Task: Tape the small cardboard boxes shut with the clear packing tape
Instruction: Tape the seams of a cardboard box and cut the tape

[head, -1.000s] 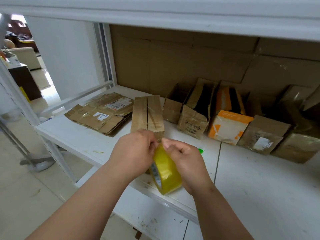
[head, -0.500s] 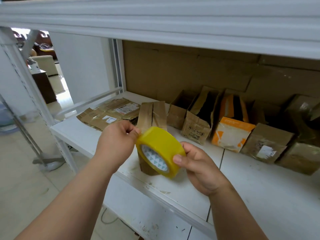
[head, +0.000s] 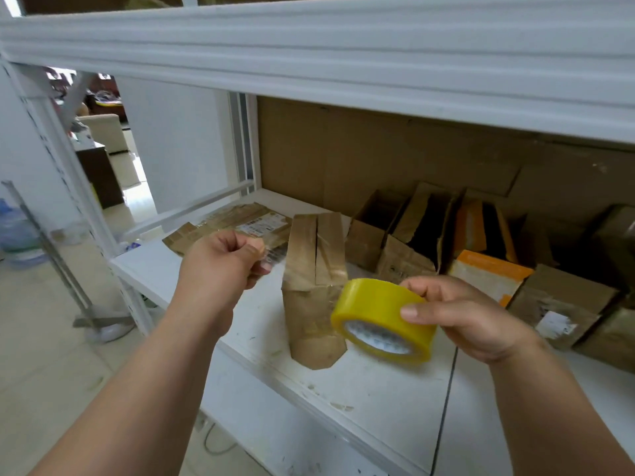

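A small cardboard box [head: 314, 286] stands on the white shelf [head: 378, 389], its two top flaps folded down with a slit between them. My right hand [head: 464, 317] grips a yellow-looking roll of clear packing tape [head: 381, 321] just right of the box. My left hand [head: 223, 266] pinches the pulled-out tape end [head: 266, 257] to the left of the box. The clear strip stretches between hand and roll across the front of the box, barely visible.
Several open small boxes [head: 409, 242] stand along the cardboard-lined back, one orange and white [head: 488, 273]. Flattened cartons [head: 240, 225] lie at the back left. An upper shelf beam [head: 309, 63] runs overhead. A floor mop or stand [head: 99, 324] is at lower left.
My left hand has pulled away leftward from the roll, drawing out tape. My right hand carried the roll down and right, uncovering the box.
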`<state>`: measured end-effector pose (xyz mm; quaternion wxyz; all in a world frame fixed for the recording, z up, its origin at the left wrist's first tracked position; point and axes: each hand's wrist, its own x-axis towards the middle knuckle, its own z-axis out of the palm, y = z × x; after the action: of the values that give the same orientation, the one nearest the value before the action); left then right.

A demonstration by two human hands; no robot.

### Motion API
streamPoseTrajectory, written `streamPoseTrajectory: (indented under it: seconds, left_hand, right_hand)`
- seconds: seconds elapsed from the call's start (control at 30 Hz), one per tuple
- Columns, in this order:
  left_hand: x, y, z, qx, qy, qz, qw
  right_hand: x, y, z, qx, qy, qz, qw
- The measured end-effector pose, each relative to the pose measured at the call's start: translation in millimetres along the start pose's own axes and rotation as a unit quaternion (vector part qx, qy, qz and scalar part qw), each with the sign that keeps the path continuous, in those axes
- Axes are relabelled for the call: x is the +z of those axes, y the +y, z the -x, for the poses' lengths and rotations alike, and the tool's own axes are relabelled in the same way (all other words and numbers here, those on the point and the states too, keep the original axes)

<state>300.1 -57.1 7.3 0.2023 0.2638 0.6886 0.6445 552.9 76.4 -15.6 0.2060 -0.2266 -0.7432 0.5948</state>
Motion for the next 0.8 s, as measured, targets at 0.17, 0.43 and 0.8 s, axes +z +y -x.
streamPoseTrajectory:
  seconds: [0.17,0.43,0.8]
  left_hand:
    - [3,-14,-14,-0.015,-0.005,0.032,0.999]
    - [-2,-32,-22,-0.089,0.066,0.094,0.989]
    - [10,-56,-19,-0.142,0.142,0.093,0.975]
  right_hand:
    - [-19,-11,-8,-0.021,0.107,0.055,0.992]
    - [-37,-9,-27,0.022,0.134,0.021,0.99]
    - [-46,-1,-56,0.085,0.122,0.075,0.986]
